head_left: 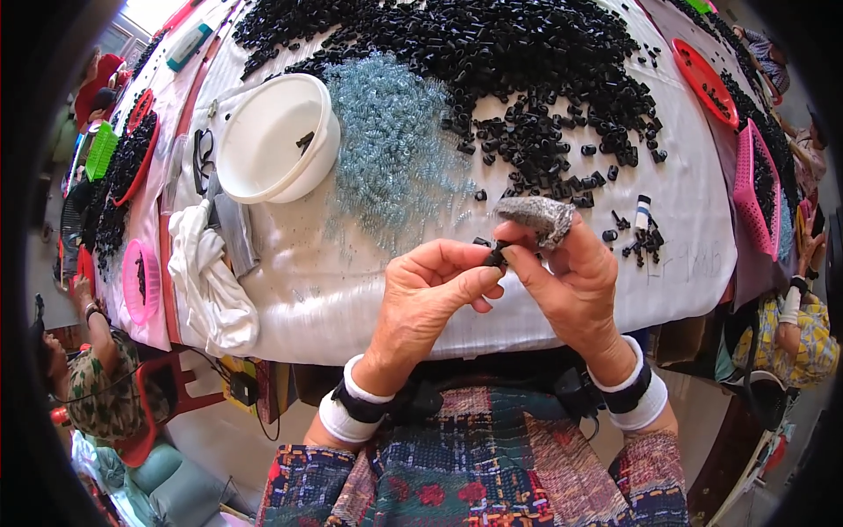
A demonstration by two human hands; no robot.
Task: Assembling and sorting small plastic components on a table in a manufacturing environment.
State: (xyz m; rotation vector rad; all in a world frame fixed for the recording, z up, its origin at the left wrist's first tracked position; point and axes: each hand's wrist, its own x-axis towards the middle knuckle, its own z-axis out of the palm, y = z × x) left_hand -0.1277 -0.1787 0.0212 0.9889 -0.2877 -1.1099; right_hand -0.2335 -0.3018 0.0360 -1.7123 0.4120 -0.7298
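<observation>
Both hands meet just above the near part of a white-covered table. My left hand pinches a small black plastic part between thumb and fingertips. Against the part's other side press the thumb and fingers of my right hand. Grey woven wrapping covers the right index finger. Beyond my hands lies a heap of small clear-blue coil springs, and a wide pile of black plastic pieces spreads farther back. Small dark pieces lie right of my right hand.
A white bowl with a few black pieces stands at left, near eyeglasses and a crumpled white cloth. A white-and-blue cylinder is at right. Beyond are a pink basket and a red tray. People sit on both sides.
</observation>
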